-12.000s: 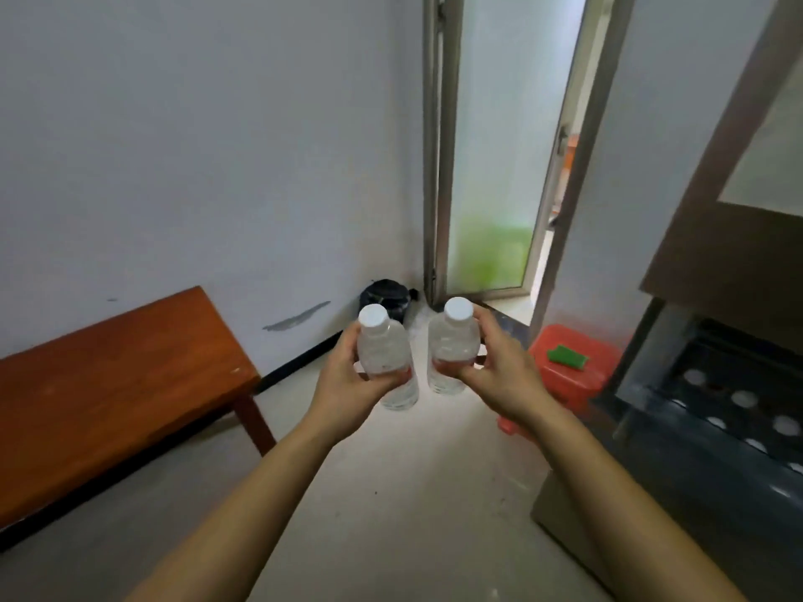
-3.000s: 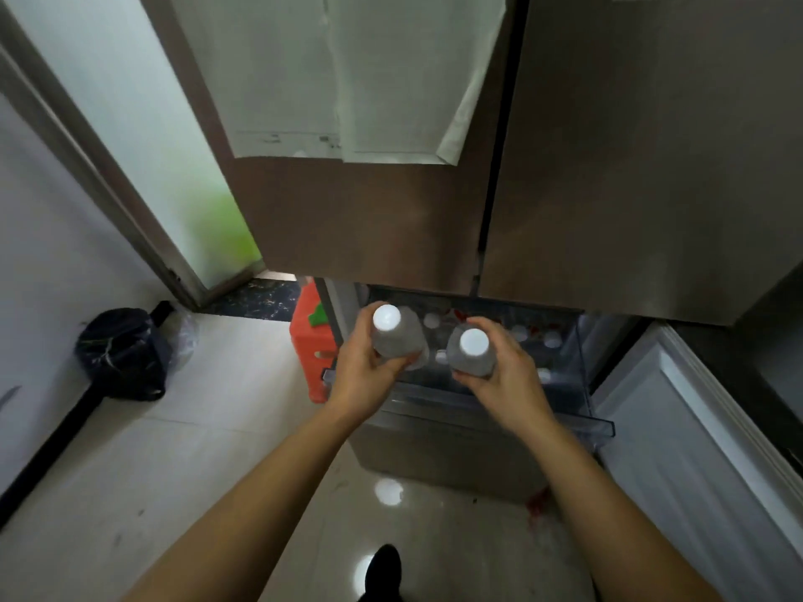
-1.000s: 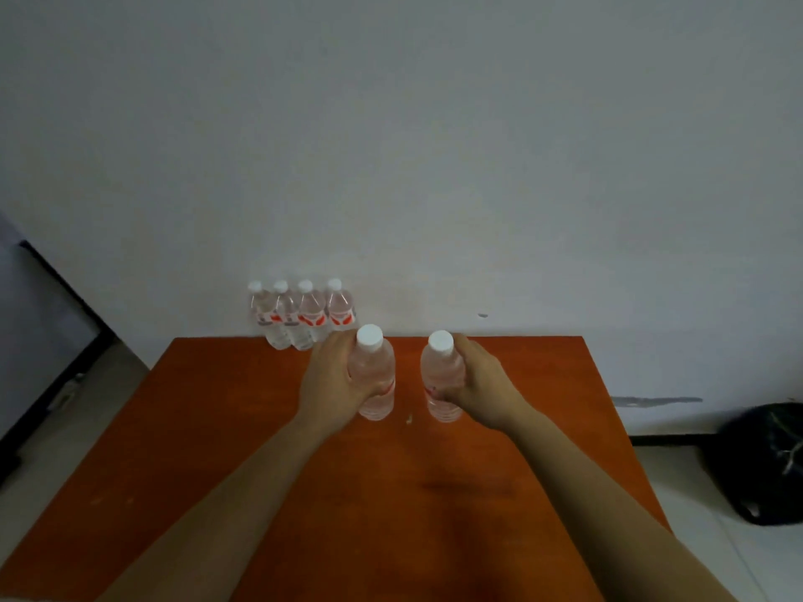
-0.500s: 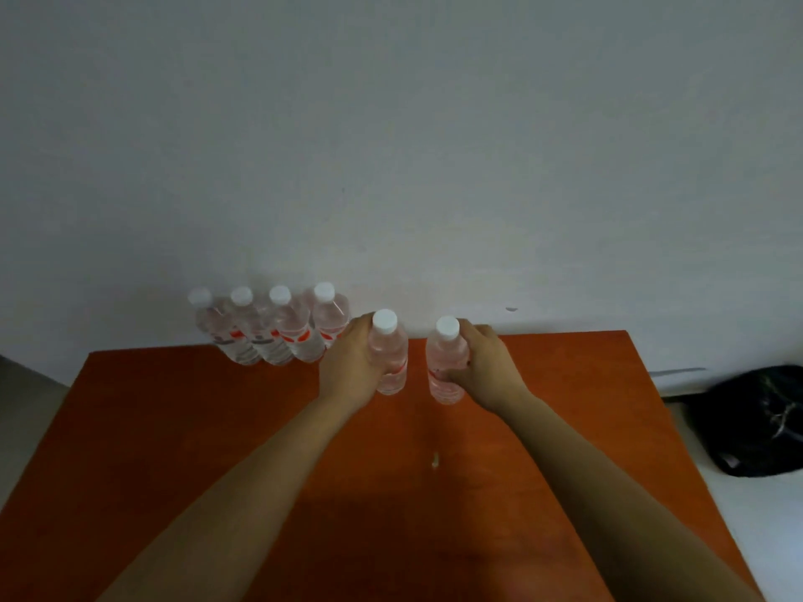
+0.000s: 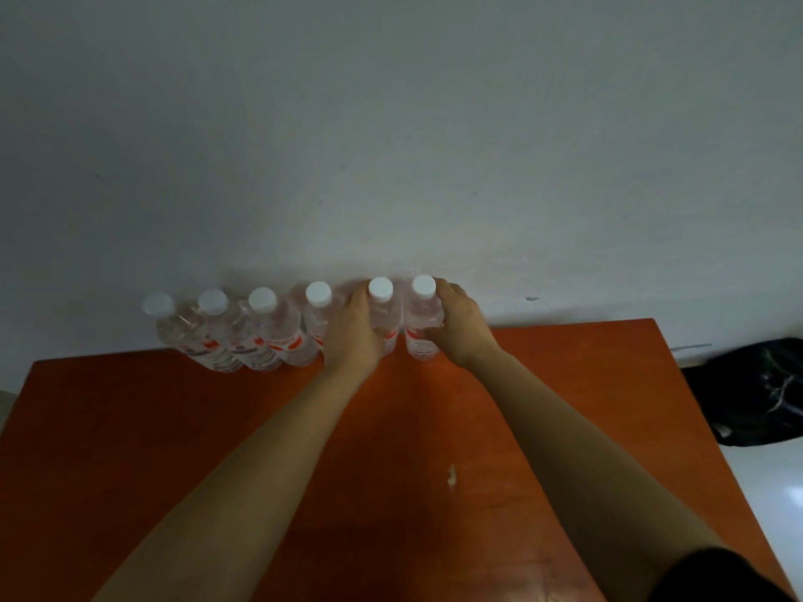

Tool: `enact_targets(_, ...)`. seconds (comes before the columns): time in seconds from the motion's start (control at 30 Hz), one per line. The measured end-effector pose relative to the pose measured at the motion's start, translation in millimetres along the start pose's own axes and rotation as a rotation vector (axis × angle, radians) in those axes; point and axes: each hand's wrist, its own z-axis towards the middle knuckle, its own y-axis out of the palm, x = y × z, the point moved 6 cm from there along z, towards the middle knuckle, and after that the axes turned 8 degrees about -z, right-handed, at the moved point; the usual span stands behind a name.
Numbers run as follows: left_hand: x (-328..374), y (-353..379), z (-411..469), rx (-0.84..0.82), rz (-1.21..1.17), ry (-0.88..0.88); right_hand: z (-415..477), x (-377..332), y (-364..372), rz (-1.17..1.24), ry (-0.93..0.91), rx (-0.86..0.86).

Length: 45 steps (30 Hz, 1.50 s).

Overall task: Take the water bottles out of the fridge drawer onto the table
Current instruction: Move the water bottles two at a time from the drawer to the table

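Note:
Several clear water bottles (image 5: pixel 260 332) with white caps and red labels stand in a row along the far edge of the orange-brown table (image 5: pixel 130 449), against the wall. My left hand (image 5: pixel 354 336) grips one bottle (image 5: pixel 384 312) at the right end of that row. My right hand (image 5: pixel 460 325) grips another bottle (image 5: pixel 421 321) just to its right. Both held bottles are upright, in line with the row, at the table's far edge. The fridge drawer is out of sight.
A grey-white wall (image 5: pixel 391 145) rises right behind the bottles. A black bag (image 5: pixel 756 393) lies on the pale floor past the table's right edge. A small pale scrap (image 5: pixel 452 476) rests on the table between my forearms.
Both hands have carried their bottles away from me to the table's far edge, beside the standing row. The view has come closer over the table.

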Motion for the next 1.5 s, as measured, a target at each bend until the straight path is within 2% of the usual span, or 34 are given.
enact_targets(0.27, 0, -8, 1, -0.091, -0.009, -0.079, -8, 1, 9, 0.006, 0.084, -0.036)
enact_targets(0.43, 33, -41, -25, -0.081, 0.083, 0.063, -35, -3, -18, 0.010, 0.098, -0.055)
enact_targets(0.53, 66, -65, -48, -0.078, 0.305, 0.186, -58, -15, -61, -0.049, 0.001, 0.065)
enact_targets(0.67, 124, -103, -89, 0.060, 0.576, 0.312, -103, -29, -123, -0.179, -0.102, 0.277)
enact_targets(0.8, 183, -123, -138, 0.213, 0.674, 0.383, -162, -27, -176, -0.290, -0.141, 0.510)
enact_targets(0.93, 226, -112, -185, 0.276, 0.700, 0.497, -223, -11, -213, -0.380, -0.115, 0.615)
enact_targets(1.07, 261, -75, -217, 0.206, 0.684, 0.593, -288, 22, -245, -0.472, 0.005, 0.671)
enact_targets(1.3, 323, 4, -283, 0.034, 0.520, 0.882, -434, 91, -274, -0.699, 0.428, 0.806)
enact_targets(1.5, 364, 83, -397, -0.193, 0.293, 1.150, -602, 127, -259, -0.795, 0.767, 0.880)
